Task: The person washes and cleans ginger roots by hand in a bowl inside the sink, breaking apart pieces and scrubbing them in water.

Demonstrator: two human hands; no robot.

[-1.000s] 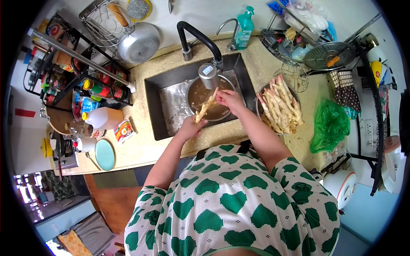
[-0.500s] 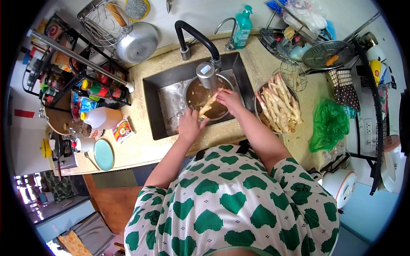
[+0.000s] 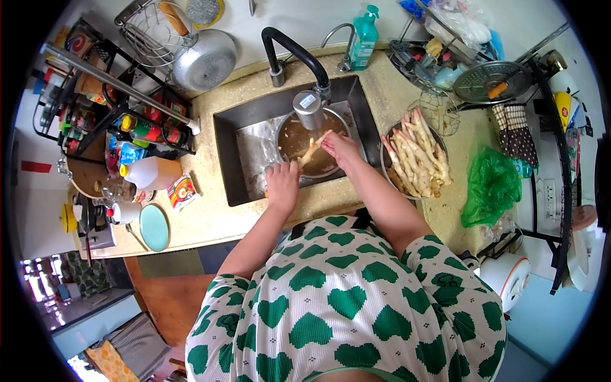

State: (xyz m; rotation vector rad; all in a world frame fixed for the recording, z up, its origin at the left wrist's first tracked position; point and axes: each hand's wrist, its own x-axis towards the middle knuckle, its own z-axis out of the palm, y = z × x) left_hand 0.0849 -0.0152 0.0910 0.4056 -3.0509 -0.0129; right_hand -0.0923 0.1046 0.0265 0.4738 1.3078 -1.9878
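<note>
A pale ginger root with a pinkish tip (image 3: 312,151) is over a round metal bowl of brownish water (image 3: 289,137) in the dark sink (image 3: 247,146). My right hand (image 3: 342,148) has its fingers closed on the root's upper end. At the sink's front edge my left hand (image 3: 282,181) is closed, back upward, beside the root's lower end; what its fingers hold, if anything, is hidden. Right of the sink, more roots (image 3: 417,156) lie heaped in another round bowl.
A black faucet (image 3: 296,48) arches over the sink, its metal head above the water bowl. Behind stands a green pump bottle (image 3: 364,41). A green plastic bag (image 3: 490,188) lies at the right. Bottles, a snack packet (image 3: 182,192) and a teal plate (image 3: 155,228) are at the left.
My left hand has let go of the root's lower end and moved left to the sink's front edge, its fingers now bent. My right hand still holds the root, now slightly lower.
</note>
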